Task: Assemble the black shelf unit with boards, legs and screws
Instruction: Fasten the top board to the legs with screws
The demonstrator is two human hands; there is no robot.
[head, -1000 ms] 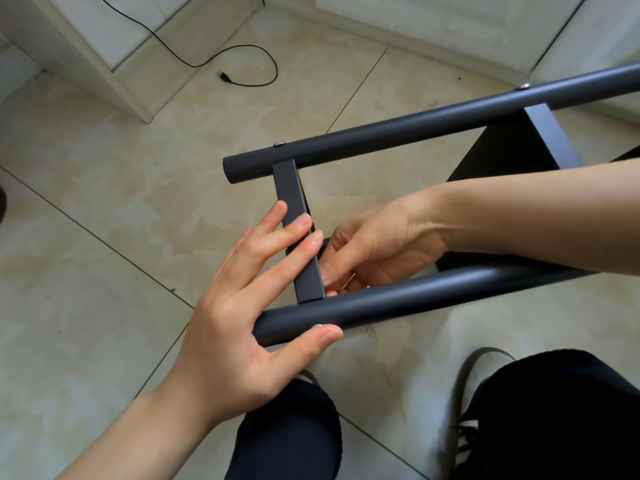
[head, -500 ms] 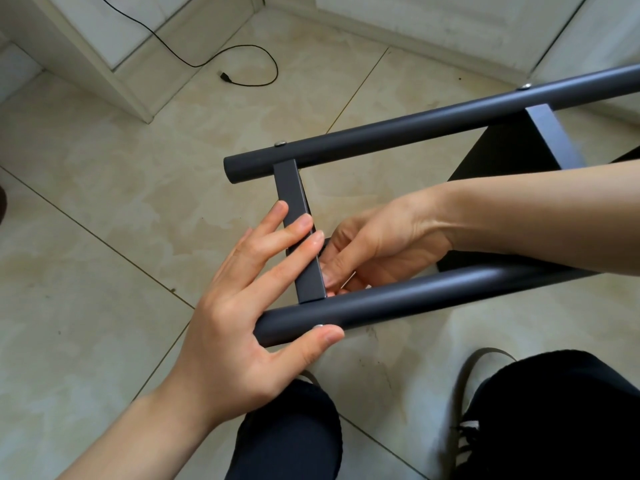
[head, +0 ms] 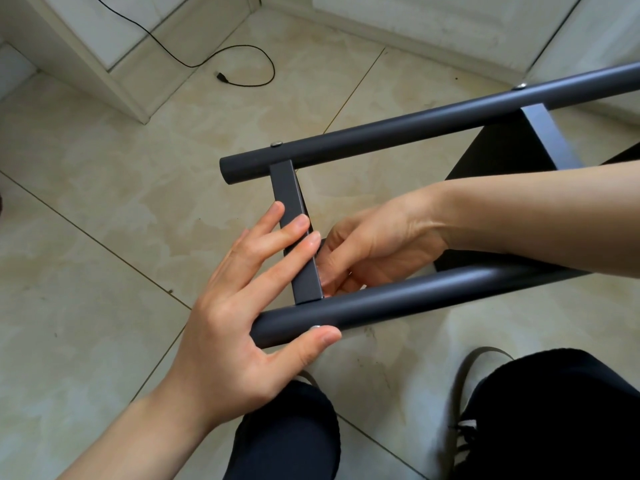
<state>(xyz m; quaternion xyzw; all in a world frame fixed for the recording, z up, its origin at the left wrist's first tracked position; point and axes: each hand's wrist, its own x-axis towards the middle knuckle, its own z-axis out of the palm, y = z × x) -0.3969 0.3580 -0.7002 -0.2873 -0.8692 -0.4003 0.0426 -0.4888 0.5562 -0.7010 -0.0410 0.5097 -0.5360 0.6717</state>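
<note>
While the left hand lay spread against the crossbar and near leg, the right hand's curled fingers pinched something hidden behind the bar.

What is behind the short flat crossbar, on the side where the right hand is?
The right hand is there, its curled fingers close against the crossbar just above the near leg tube. What they pinch is hidden by the crossbar and the hand itself.
</note>
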